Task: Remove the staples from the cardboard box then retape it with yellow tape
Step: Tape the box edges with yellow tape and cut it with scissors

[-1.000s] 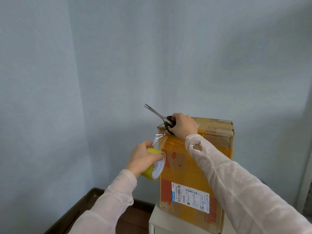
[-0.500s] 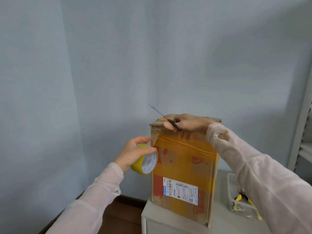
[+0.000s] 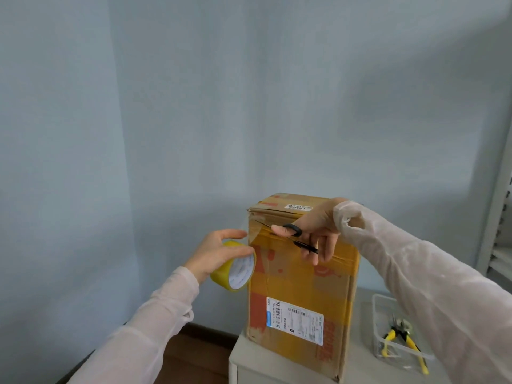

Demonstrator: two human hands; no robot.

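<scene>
A tall cardboard box (image 3: 299, 289) stands upright on a white cabinet, its front covered in yellow tape with a white shipping label. My left hand (image 3: 219, 253) grips a roll of yellow tape (image 3: 238, 268) against the box's upper left edge. A strip of tape runs from the roll onto the box corner. My right hand (image 3: 315, 231) holds black-handled scissors (image 3: 293, 235) in front of the box's upper face, thumb through a handle loop, blades pointing left toward the taped corner.
The white cabinet top (image 3: 357, 364) carries a clear plastic tray (image 3: 388, 353) on the right with yellow-handled pliers (image 3: 401, 339) in it. A grey shelf frame (image 3: 496, 217) stands at the far right. Pale blue walls are behind; dark wood floor lies at lower left.
My right hand has brought the scissors down from the box top to its upper front face. The view shifted, and my left hand keeps the roll at the box's left edge.
</scene>
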